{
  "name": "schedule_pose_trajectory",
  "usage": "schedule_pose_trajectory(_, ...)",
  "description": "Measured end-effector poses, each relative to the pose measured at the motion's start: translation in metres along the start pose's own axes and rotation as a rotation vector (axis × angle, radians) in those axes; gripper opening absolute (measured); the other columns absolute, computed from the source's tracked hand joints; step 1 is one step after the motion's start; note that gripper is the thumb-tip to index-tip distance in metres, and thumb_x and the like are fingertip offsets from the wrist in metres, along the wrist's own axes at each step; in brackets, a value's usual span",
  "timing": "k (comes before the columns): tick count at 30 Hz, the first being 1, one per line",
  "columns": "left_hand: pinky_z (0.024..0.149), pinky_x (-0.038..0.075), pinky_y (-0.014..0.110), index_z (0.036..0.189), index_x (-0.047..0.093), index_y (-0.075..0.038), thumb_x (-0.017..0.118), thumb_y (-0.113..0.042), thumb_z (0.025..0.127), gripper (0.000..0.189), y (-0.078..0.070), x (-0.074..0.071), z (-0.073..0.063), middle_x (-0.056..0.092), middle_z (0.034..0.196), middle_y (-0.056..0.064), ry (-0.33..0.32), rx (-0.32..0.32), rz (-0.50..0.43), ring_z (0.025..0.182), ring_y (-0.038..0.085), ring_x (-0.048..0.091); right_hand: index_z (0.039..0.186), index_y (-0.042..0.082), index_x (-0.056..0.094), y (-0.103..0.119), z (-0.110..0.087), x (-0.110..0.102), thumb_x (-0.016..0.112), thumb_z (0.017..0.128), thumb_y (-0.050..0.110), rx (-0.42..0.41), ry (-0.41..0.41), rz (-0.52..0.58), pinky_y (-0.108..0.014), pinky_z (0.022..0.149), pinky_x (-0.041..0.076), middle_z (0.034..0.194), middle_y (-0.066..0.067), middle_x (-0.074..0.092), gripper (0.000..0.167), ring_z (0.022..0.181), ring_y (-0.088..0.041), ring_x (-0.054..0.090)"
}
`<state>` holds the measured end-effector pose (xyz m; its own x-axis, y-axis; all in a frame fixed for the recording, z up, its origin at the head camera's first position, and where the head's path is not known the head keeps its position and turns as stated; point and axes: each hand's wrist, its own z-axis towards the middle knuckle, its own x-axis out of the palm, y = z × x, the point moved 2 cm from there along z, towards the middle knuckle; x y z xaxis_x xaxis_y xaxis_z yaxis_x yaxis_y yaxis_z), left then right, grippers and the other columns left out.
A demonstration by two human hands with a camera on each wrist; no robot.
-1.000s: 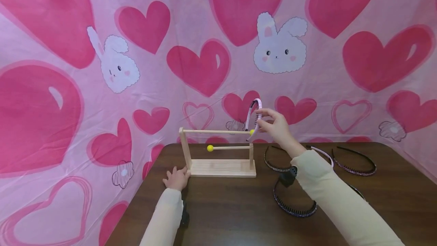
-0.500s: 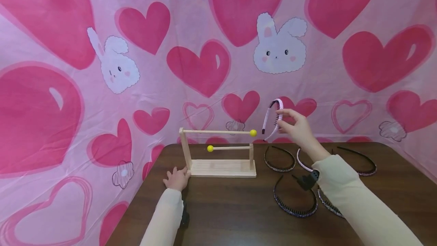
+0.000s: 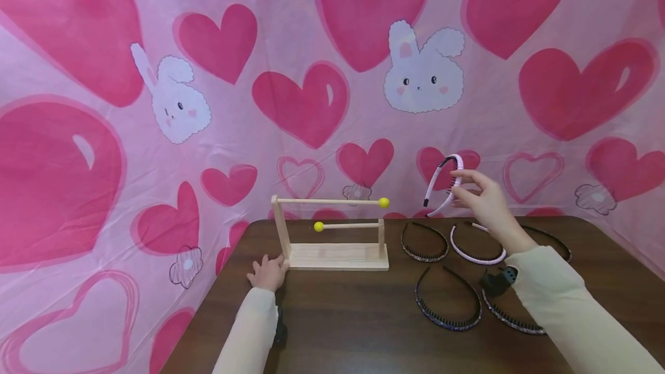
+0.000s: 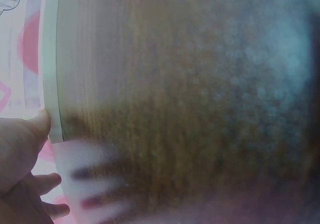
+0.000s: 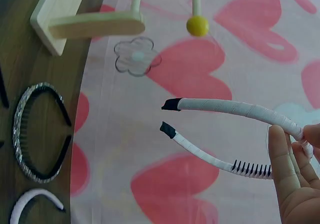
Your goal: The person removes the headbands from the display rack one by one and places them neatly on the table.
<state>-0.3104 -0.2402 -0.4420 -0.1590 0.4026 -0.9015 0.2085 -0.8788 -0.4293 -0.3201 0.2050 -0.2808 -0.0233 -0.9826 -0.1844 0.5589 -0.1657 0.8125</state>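
My right hand [image 3: 485, 204] pinches a pale pink headband [image 3: 459, 167] with black comb teeth, held in the air to the right of a wooden rack [image 3: 337, 255]. In the right wrist view the headband's black-tipped ends [image 5: 171, 104] point toward the rack and touch nothing. The rack has two horizontal rods, each tipped with a yellow ball [image 3: 384, 202], and no headband hangs on either. My left hand [image 3: 268, 273] rests at the left end of the rack's base, fingers spread on the table; in the left wrist view its thumb [image 4: 42, 124] touches the base's end.
Several headbands lie on the dark wooden table [image 3: 343, 322] at the right: a sparkly one [image 3: 425, 258], a pink one [image 3: 478, 260], a dark blue one [image 3: 449, 323] and others partly under the right arm. A pink heart-print cloth [image 3: 301, 27] hangs behind the table.
My right hand has moved right with the pink headband, away from the upper rod's ball, which it overlapped in view a second ago. The left hand and rack have stayed put.
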Motion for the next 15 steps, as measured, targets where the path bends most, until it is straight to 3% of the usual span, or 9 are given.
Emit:
schedule_pose_trajectory(7,0.090,0.018,0.070,0.133,0.050,-0.010,0.054,-0.028,0.092,0.044,-0.001,0.000,0.000,0.033,0.135,0.032,-0.004,-0.005,-0.003,0.122,0.055,0.020,0.114,0.013,0.059,-0.004,-0.013,-0.025,0.058,0.089,0.003,0.028,-0.049,-0.090,-0.020,0.062,0.051,0.097,-0.004,0.050,0.027,0.069,-0.004,0.063)
schedule_pose_trajectory(10,0.088,0.020,0.069,0.131,0.052,-0.009,0.054,-0.027,0.092,0.043,-0.001,-0.002,-0.001,0.034,0.135,0.032,-0.013,0.002,0.001,0.121,0.055,0.022,0.115,0.017,0.059,-0.009,-0.019,-0.037,0.057,0.090,0.003,0.033,-0.062,-0.120,-0.019,0.061,0.051,0.096,-0.001,0.050,0.029,0.067,-0.004,0.064)
schedule_pose_trajectory(15,0.088,0.021,0.069,0.131,0.052,-0.009,0.053,-0.027,0.093,0.042,-0.002,-0.003,-0.003,0.033,0.135,0.032,-0.007,0.007,0.010,0.121,0.055,0.022,0.109,0.026,0.060,-0.017,-0.028,-0.056,0.056,0.088,-0.004,0.020,-0.082,-0.027,-0.020,0.059,0.051,0.092,0.000,0.052,0.037,0.065,-0.006,0.064)
